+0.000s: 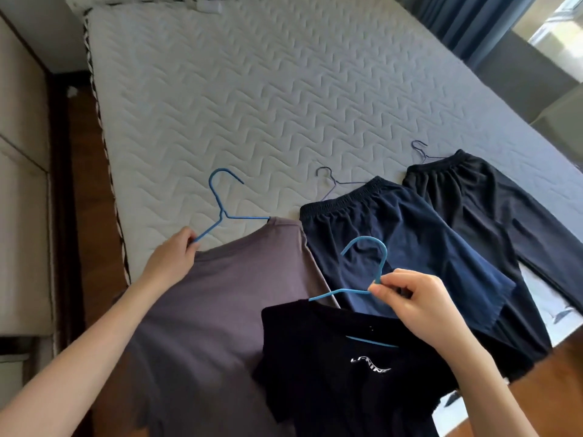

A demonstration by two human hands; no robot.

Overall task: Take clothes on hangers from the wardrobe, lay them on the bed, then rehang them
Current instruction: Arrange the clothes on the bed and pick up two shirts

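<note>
A grey-purple T-shirt (220,298) lies at the near edge of the bed (252,105) on a blue hanger (222,212). My left hand (173,257) pinches that hanger's left arm at the shirt's shoulder. My right hand (419,304) pinches the neck of a second blue hanger (369,263), which carries a black T-shirt (334,367) with a white logo, held over the bed's near edge. Navy shorts (410,247) and black trousers (492,216) lie to the right, each on a thin dark hanger.
The quilted white mattress stretches away behind the clothes. A beige cabinet front (22,152) runs along the left, with wooden floor (85,184) between it and the bed. Dark blue curtains (473,20) and a window are at the far right.
</note>
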